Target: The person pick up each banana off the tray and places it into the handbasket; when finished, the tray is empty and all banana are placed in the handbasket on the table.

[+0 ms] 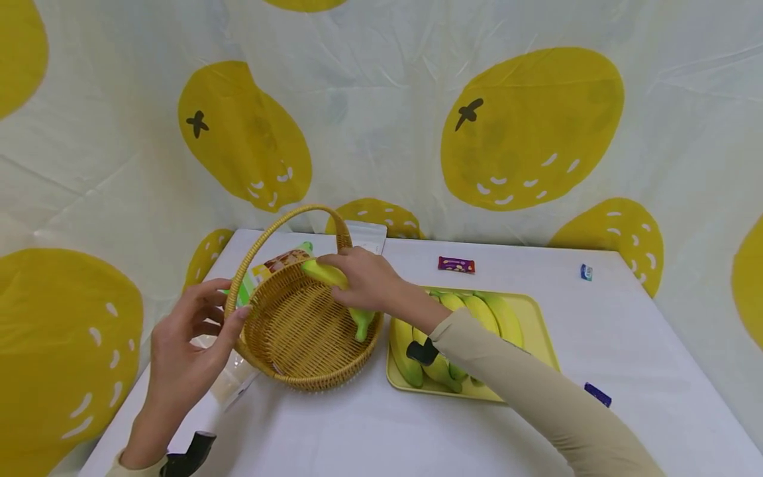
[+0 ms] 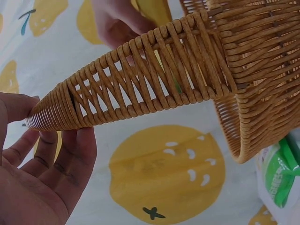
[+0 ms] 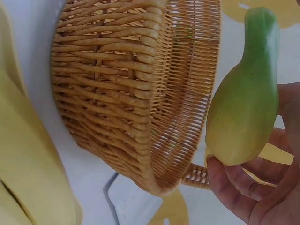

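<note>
A wicker basket (image 1: 316,381) with a tall arched handle (image 2: 136,75) stands on the white-covered table. My left hand (image 1: 189,338) holds the handle's left side between thumb and fingers. My right hand (image 1: 371,278) grips a yellow banana (image 1: 324,272) with a green stem end, over the basket's right side. From the right wrist, the banana's green end (image 3: 248,93) points away from the fingers, beside the basket rim. Its middle is hidden behind the hand in the head view.
Right of the basket, a yellow tray (image 1: 539,324) holds several bananas (image 1: 507,318), partly under my right forearm. A purple snack packet (image 1: 456,265), a blue-white wrapper (image 1: 587,272) and a dark blue wrapper (image 1: 598,394) lie around it. Printed bags (image 1: 286,262) stand behind and left of the basket.
</note>
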The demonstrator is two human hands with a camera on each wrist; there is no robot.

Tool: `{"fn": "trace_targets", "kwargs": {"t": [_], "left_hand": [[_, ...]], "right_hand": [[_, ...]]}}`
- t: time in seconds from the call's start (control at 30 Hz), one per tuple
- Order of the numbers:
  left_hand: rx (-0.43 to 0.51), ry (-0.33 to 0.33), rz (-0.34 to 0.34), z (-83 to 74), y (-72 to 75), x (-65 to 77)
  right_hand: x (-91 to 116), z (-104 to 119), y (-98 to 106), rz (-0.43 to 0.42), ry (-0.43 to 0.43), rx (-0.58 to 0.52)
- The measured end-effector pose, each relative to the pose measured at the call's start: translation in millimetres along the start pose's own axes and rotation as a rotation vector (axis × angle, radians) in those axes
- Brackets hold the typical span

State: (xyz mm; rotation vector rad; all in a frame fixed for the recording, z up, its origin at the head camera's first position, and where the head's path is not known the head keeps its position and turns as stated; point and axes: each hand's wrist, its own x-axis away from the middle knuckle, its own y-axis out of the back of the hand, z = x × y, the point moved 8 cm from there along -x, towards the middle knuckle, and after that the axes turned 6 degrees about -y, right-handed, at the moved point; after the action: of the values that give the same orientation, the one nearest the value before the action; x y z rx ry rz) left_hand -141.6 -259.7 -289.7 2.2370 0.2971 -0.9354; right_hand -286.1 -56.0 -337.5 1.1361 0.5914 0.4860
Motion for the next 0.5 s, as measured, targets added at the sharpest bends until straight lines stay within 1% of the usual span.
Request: {"fn": "trace_targets", "kwargs": {"t": [0.13,0.23,0.5], "left_hand": [[0.0,-0.004,-0.003,-0.5,0.1,-0.5],[-0.002,-0.004,-0.006,-0.4,0.5,-0.9],[-0.008,0.008,-0.007,-0.5,0.3,0.2]], "right_hand": [[-10,-2,-9,0.019,-0.005,-0.024],[-17,-3,-17,0.042,-0.013,-0.018],[-30,-8,-40,0.136,-0.059,0.031]]}}
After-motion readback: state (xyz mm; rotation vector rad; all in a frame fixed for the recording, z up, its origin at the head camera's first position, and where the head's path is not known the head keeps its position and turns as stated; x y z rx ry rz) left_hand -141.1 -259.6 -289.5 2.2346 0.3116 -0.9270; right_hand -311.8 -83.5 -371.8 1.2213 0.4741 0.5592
